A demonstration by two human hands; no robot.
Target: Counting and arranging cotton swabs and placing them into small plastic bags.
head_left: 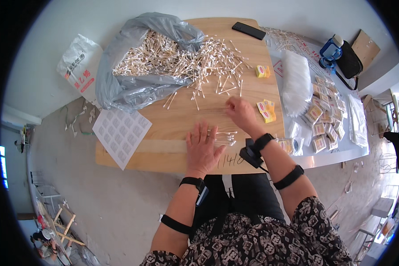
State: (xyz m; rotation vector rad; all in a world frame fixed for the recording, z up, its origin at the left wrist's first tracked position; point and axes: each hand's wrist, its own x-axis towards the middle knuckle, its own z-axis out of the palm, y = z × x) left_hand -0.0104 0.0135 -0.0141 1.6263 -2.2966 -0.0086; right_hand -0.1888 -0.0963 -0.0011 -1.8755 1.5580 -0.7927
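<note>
My left hand (202,148) lies flat, fingers spread, near the front edge of the wooden table. Beside it, partly under its fingers, is a small row of cotton swabs (226,138). My right hand (240,111) is just above the tabletop, right of and beyond the left, with its fingers curled together; whatever they may pinch is too small or hidden. Beyond both hands, a large heap of loose cotton swabs (217,57) spills out of an open grey plastic bag (115,95). Yellow printed cards (267,111) lie to the right of my right hand.
Another small yellow stack (262,72) and a black phone (248,30) sit farther back. On the right surface are clear plastic bags (295,84), several packed swab boxes (315,114), a blue bottle (331,49) and a black pouch (350,60). A label sheet (122,133) overhangs the left edge.
</note>
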